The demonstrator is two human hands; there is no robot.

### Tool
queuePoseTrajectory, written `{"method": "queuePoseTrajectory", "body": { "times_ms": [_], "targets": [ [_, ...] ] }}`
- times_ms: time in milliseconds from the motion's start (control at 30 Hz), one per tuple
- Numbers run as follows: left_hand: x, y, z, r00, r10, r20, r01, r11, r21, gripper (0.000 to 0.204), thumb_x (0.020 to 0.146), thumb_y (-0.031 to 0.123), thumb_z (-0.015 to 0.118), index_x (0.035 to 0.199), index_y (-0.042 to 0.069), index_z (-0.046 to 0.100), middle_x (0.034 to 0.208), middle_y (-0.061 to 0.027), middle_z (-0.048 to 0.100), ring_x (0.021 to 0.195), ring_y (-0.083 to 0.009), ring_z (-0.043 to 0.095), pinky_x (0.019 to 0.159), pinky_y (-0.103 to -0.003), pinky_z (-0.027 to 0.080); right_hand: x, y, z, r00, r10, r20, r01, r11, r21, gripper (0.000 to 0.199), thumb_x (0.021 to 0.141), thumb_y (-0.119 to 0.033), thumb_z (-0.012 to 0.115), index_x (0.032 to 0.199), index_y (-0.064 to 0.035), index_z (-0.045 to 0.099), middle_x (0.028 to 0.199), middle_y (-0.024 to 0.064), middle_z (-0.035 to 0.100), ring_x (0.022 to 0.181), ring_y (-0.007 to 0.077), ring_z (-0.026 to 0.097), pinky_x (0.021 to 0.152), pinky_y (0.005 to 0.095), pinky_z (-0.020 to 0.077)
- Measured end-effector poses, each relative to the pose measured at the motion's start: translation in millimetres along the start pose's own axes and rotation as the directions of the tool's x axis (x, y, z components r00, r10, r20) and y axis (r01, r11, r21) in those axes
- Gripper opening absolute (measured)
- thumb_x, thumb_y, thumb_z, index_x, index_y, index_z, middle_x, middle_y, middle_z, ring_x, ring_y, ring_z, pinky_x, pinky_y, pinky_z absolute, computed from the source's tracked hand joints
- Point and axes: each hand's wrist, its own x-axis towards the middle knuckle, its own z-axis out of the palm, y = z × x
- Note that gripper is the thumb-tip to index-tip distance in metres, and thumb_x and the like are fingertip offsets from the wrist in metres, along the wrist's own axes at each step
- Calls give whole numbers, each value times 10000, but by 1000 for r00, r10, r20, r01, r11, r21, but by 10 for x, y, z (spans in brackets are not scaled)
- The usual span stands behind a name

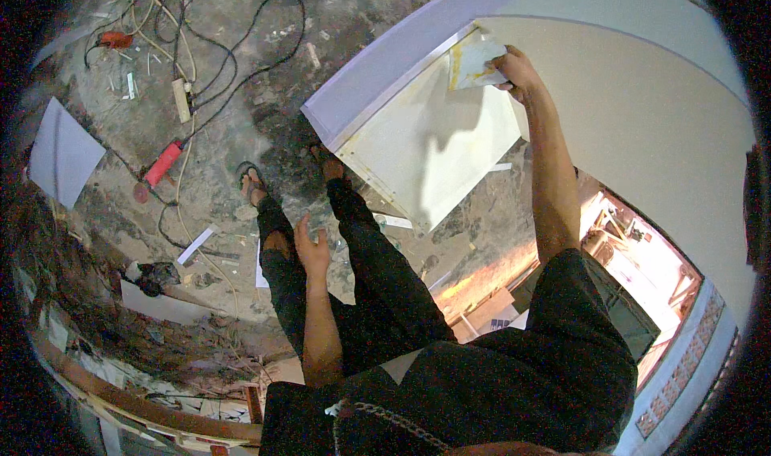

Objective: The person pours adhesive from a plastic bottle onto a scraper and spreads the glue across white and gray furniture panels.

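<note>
My right hand [518,70] is closed on the edge of a flat whitish piece with yellow smears [469,61]. It looks like a folded sheet or a bag; I cannot tell which. This piece lies over the upper corner of a cream-white panel [393,155], part of a large pale board structure with a lavender edge [361,86]. The arm's shadow falls across the panel. My left hand [313,249] hangs beside my thigh with fingers apart and nothing in it.
A red power tool [164,163] lies on the rough floor at left, near a power strip [181,100] and tangled cables [233,54]. An orange-red tool [115,40] lies farther off. White offcuts [66,152] and a black plastic bag [152,278] are scattered leftward. A pale wall [642,110] rises at right.
</note>
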Motion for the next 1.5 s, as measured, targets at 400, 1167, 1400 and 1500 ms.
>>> {"method": "queuePoseTrajectory", "body": {
  "times_ms": [400,1167,1400,1500],
  "targets": [
    [-52,5,116,1000,17,-13,-16,998,55,496,841,114,664,1315,35,542,1318,-200,572,1256,-402,508,1083,-462,382,-875,318,-46,985,-174,17,172,982,81,668,833,16,655,1449,-18,397,1265,139,591,1067,223,629,864,314,541],
    [-110,31,269,999,13,48,-17,997,80,492,856,108,662,1330,48,547,1342,-216,539,1278,-407,480,1114,-465,354,-49,208,-84,916,-266,-300,222,960,-173,602,784,-29,640,1347,31,435,1005,163,647,679,212,657,416,319,468],
    [-71,-1,195,999,39,11,-39,999,-18,492,851,104,666,1322,37,541,1321,-221,546,1262,-413,491,1090,-467,372,267,370,240,788,-285,-545,203,957,-206,594,738,-62,620,1282,92,435,1038,266,643,723,309,700,460,392,555],
    [-25,-52,143,1000,4,13,-3,999,-48,490,855,98,665,1323,33,537,1322,-218,547,1263,-412,492,1090,-465,374,480,417,227,795,-248,-554,178,968,-177,481,768,-18,577,1223,60,440,978,189,611,635,227,638,392,328,460]
  ]
}}
